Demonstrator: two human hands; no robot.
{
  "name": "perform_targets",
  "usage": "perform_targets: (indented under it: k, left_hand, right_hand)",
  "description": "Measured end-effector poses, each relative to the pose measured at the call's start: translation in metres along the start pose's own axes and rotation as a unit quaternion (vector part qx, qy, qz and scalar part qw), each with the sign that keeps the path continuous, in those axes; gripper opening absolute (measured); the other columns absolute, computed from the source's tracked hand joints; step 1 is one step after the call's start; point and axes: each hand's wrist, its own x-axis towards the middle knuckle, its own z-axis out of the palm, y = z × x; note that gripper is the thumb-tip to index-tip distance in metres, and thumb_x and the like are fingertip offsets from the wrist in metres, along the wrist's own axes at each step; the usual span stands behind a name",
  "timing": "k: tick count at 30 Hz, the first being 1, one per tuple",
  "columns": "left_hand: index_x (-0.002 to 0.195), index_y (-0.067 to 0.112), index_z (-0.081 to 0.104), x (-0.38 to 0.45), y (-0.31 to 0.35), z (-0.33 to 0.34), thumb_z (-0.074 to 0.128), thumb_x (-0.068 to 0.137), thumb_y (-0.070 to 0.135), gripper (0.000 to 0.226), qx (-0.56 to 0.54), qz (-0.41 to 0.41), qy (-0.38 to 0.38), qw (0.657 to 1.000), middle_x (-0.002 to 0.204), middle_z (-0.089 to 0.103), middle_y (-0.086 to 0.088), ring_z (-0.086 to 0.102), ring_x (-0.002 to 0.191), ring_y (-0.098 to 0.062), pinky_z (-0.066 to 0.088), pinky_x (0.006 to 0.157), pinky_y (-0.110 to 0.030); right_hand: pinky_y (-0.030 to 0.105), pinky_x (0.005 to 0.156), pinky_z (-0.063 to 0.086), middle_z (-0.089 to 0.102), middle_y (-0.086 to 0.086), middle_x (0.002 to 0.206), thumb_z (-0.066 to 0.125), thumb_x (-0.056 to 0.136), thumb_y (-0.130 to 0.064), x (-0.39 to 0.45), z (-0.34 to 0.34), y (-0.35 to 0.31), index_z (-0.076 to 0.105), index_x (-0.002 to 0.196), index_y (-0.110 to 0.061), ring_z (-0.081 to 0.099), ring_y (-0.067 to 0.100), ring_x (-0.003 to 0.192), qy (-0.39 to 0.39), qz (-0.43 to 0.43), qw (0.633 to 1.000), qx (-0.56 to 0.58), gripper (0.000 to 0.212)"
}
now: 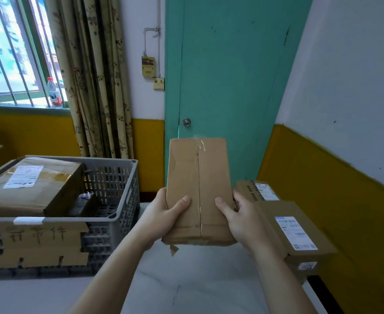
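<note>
A brown cardboard box (197, 177), sealed down its middle with clear tape, is held upright above the white table (186, 291). My left hand (161, 214) grips its lower left edge, thumb across the front. On the lower right edge my right hand (238, 216) grips the same way, its fingers behind the box. A torn cardboard flap hangs from the box's bottom left corner.
A grey slotted crate (118, 200) at left holds a large labelled cardboard box (32, 184) and carries a handwritten cardboard sign (39, 243). Two labelled boxes (295, 234) lie along the table's right edge. Ahead are a teal door (227, 75), a curtain and a barred window with a bottle (54, 92).
</note>
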Motion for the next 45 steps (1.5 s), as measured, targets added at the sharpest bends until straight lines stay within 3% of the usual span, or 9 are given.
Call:
perform_targets:
  k: [6, 11, 15, 21, 24, 28, 35, 41, 45]
  left_hand:
    - [0.113, 0.025, 0.051, 0.001, 0.005, -0.002, 0.070, 0.086, 0.064, 0.051, 0.016, -0.029, 0.035, 0.999, 0.110, 0.070, 0.003, 0.074, 0.082, -0.008, 0.055, 0.053, -0.015]
    - [0.102, 0.023, 0.051, 0.004, 0.005, 0.004, 0.062, 0.088, 0.068, 0.048, 0.111, 0.019, 0.087, 0.990, 0.097, 0.067, 0.008, 0.068, 0.080, -0.006, 0.047, 0.044, -0.010]
    - [0.104, 0.028, 0.050, 0.002, -0.002, 0.005, 0.066, 0.090, 0.061, 0.040, 0.078, 0.017, 0.074, 0.994, 0.102, 0.066, 0.011, 0.069, 0.084, -0.005, 0.050, 0.047, -0.010]
    - [0.102, 0.050, 0.060, 0.000, 0.007, 0.007, 0.059, 0.088, 0.072, 0.025, 0.038, 0.046, 0.074, 0.995, 0.091, 0.074, 0.028, 0.070, 0.082, 0.011, 0.048, 0.054, -0.005]
    - [0.102, 0.049, 0.062, 0.002, 0.007, 0.010, 0.060, 0.092, 0.063, 0.017, 0.068, 0.075, 0.073, 0.992, 0.091, 0.073, 0.026, 0.065, 0.082, 0.019, 0.048, 0.056, -0.004]
    - [0.113, 0.039, 0.060, 0.003, 0.001, 0.009, 0.064, 0.094, 0.056, 0.026, 0.076, 0.060, 0.061, 0.993, 0.099, 0.071, 0.021, 0.068, 0.082, 0.012, 0.049, 0.054, -0.006]
    - [0.103, 0.019, 0.056, 0.011, 0.011, 0.008, 0.045, 0.081, 0.085, 0.070, 0.084, 0.025, 0.083, 0.993, 0.099, 0.069, 0.002, 0.068, 0.089, -0.013, 0.051, 0.064, -0.027]
    - [0.098, 0.019, 0.056, 0.008, 0.007, 0.013, 0.038, 0.078, 0.081, 0.068, 0.122, 0.042, 0.081, 0.988, 0.094, 0.068, 0.005, 0.065, 0.085, -0.008, 0.045, 0.061, -0.023]
    - [0.104, 0.024, 0.051, 0.006, 0.004, 0.014, 0.044, 0.085, 0.075, 0.055, 0.100, 0.040, 0.057, 0.993, 0.101, 0.067, 0.006, 0.065, 0.089, -0.006, 0.047, 0.062, -0.019]
  right_hand:
    - [0.027, 0.081, 0.056, 0.074, -0.031, 0.097, 0.069, 0.094, -0.049, 0.002, -0.007, -0.002, 0.070, 0.095, -0.049, 0.069, -0.005, 0.093, 0.006, 0.035, 0.999, -0.002, 0.002]
    - [0.039, 0.087, 0.059, 0.077, -0.023, 0.091, 0.068, 0.093, -0.053, 0.000, -0.004, 0.001, 0.076, 0.096, -0.040, 0.072, 0.005, 0.092, 0.019, 0.012, 0.998, -0.059, 0.016]
    - [0.026, 0.077, 0.055, 0.075, -0.030, 0.090, 0.071, 0.093, -0.050, 0.001, -0.008, 0.002, 0.075, 0.089, -0.043, 0.072, 0.003, 0.092, 0.011, 0.018, 0.998, -0.054, 0.009]
    - [0.037, 0.082, 0.057, 0.072, -0.016, 0.099, 0.065, 0.065, -0.087, 0.006, -0.001, -0.008, 0.065, 0.102, -0.030, 0.068, 0.005, 0.093, 0.063, 0.037, 0.996, -0.053, 0.068]
    - [0.031, 0.076, 0.054, 0.071, -0.027, 0.090, 0.061, 0.073, -0.085, 0.004, 0.000, -0.003, 0.066, 0.097, -0.041, 0.066, 0.000, 0.091, 0.083, 0.008, 0.993, -0.082, 0.051]
    - [0.039, 0.084, 0.058, 0.071, -0.033, 0.085, 0.068, 0.085, -0.066, 0.003, 0.003, 0.008, 0.070, 0.087, -0.041, 0.069, 0.004, 0.091, 0.080, -0.008, 0.994, -0.076, 0.026]
    - [0.039, 0.077, 0.052, 0.068, -0.015, 0.085, 0.044, 0.069, -0.098, 0.009, 0.001, -0.004, 0.064, 0.089, -0.029, 0.062, 0.004, 0.083, 0.070, 0.068, 0.992, -0.082, 0.075]
    - [0.043, 0.077, 0.057, 0.070, -0.002, 0.080, 0.046, 0.079, -0.090, 0.003, 0.001, -0.003, 0.065, 0.083, -0.018, 0.066, 0.016, 0.079, 0.091, 0.052, 0.987, -0.124, 0.075]
    - [0.042, 0.079, 0.051, 0.067, -0.012, 0.087, 0.034, 0.079, -0.095, 0.002, 0.000, -0.008, 0.063, 0.088, -0.024, 0.061, 0.007, 0.083, 0.071, 0.068, 0.988, -0.123, 0.077]
